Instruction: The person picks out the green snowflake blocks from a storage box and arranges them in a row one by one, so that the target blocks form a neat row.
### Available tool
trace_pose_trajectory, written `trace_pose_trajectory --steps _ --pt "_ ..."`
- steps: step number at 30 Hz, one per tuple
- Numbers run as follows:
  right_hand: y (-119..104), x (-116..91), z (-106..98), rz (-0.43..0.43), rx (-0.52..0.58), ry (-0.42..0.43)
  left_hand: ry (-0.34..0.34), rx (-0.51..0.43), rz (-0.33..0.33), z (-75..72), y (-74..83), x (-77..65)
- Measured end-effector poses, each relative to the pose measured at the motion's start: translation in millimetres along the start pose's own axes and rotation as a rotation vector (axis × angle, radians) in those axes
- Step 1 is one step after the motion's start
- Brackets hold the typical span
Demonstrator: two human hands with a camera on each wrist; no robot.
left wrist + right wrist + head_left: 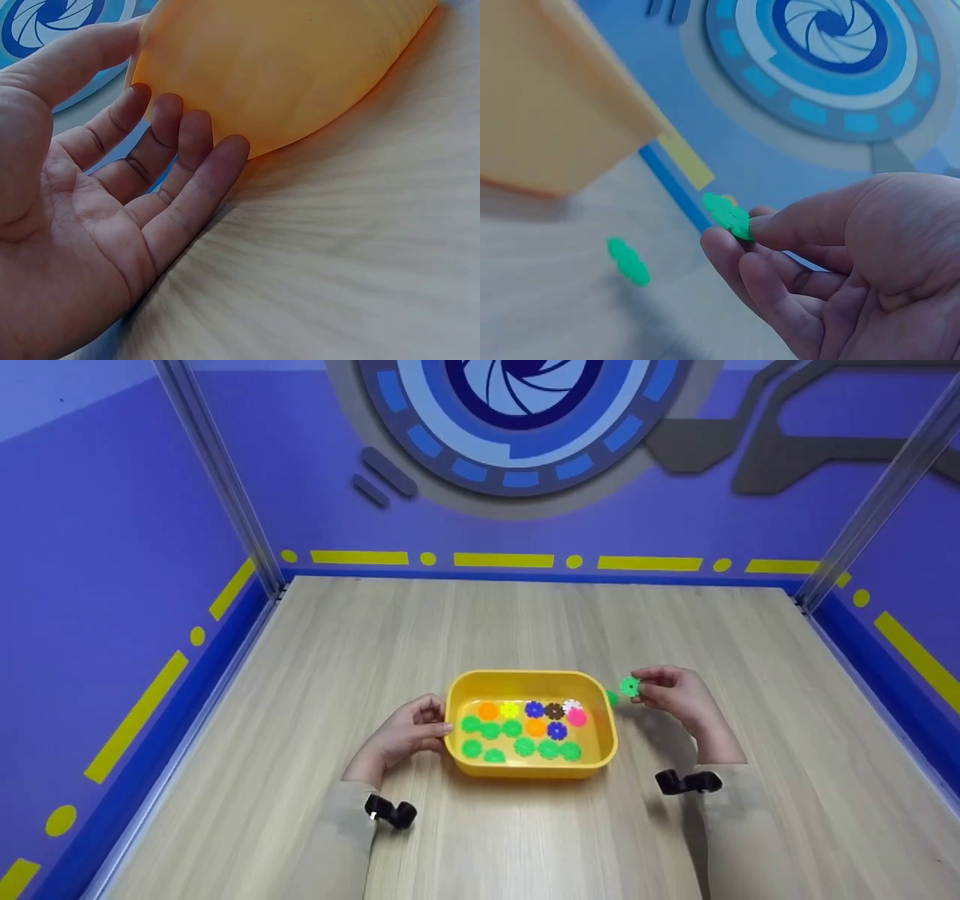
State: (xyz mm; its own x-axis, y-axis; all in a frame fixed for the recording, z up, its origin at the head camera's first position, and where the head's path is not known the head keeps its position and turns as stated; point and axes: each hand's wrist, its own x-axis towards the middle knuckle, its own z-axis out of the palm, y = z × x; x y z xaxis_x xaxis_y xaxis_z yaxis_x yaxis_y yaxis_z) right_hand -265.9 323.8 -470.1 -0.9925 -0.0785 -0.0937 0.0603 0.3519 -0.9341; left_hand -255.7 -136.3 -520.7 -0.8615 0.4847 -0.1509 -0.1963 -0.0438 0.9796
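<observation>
A yellow plastic bin (531, 772) stands on the table, holding several snowflake-shaped building discs, mostly green (525, 746). At its left end, my left hand (405, 735) grips the wall, thumb at the rim and curled fingertips against the outside (225, 75). To the right of the bin, my right hand (679, 701) pinches a green snowflake disc (629, 686) between thumb and fingers, raised above the table. Another green disc (628, 262) lies on the table between that hand and the bin, partly hidden by the bin's edge in the head view.
Inside the bin are also orange (488, 710), yellow (509, 710), blue (556, 730), brown (553, 711), white and pink (576, 718) discs. The wooden table (360, 637) is bordered by blue panels (105, 585) at the back and both sides.
</observation>
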Motion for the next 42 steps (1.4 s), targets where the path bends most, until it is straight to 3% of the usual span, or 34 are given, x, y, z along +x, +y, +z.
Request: trace_pose_trajectory --steps 9,14,24,42 --pt "20.3 9.2 3.5 0.078 -0.105 0.076 -0.006 -0.013 0.004 0.3 -0.1 -0.6" --pt "23.5 10.5 6.5 0.123 -0.111 0.105 -0.017 -0.008 0.02 0.4 -1.0 -0.4" --pt "24.7 12.3 11.6 0.084 -0.136 0.134 -0.013 0.006 0.019 0.7 -1.4 1.1" --pt "23.7 11.5 14.8 0.103 -0.202 0.125 -0.014 -0.01 0.009 0.0 -0.3 0.2"
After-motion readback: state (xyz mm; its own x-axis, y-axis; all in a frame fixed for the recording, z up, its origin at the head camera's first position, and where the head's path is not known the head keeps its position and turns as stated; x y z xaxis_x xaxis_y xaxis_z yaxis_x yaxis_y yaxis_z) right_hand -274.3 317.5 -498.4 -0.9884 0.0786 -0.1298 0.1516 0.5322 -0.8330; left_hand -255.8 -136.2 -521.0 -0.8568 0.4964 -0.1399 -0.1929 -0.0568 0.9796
